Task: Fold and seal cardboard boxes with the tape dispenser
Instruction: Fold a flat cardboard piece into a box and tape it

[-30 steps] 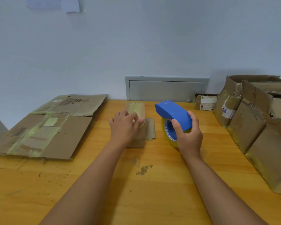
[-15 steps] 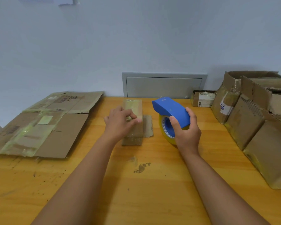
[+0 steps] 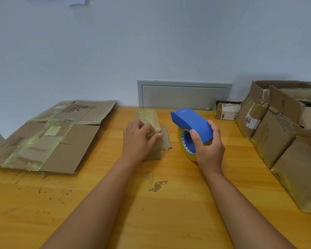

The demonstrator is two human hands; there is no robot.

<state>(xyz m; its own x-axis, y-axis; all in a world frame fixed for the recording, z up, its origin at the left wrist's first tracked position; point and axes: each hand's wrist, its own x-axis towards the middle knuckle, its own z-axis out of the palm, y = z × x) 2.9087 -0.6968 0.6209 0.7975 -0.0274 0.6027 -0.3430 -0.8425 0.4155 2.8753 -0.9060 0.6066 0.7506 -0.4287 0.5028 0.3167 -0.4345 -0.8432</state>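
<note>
The small box [image 3: 152, 133] lies flat on the desk [image 3: 169, 203], well back from the near edge and just in front of the grey wall panel [image 3: 184, 95]. Taking the box as landmark: the left hand [image 3: 139, 139] rests on its near half, fingers bent over the top and the fingertips pressing at its right edge, where a loose flap sticks out to the right. How firmly it grips cannot be told; it looks more like a hold-down than a pinch.

Just right of the box, the right hand [image 3: 207, 146] wraps the blue dispenser [image 3: 191, 125], thumb on the left face by the yellow tape roll [image 3: 186, 146], fingers curled over the top. The dispenser stands close beside the box but apart from it, its nose pointing away, toward the wall.

The step in hand appears to be bringing the tape to the box. To do it well, the left hand should keep the flap folded flat and the box pinned so it does not slide on the smooth wood. The dispenser's front end should land past the far end of the seam, then draw back toward the body in one steady pull, kept low so the tape lies without wrinkles. The left fingers should clear the tape line first.

Both forearms reach forward, nearly parallel, wrists low above the desk. Left of the box lies flattened cardboard [image 3: 48, 135]; to the right, well apart, stand taped boxes [image 3: 284, 141].
</note>
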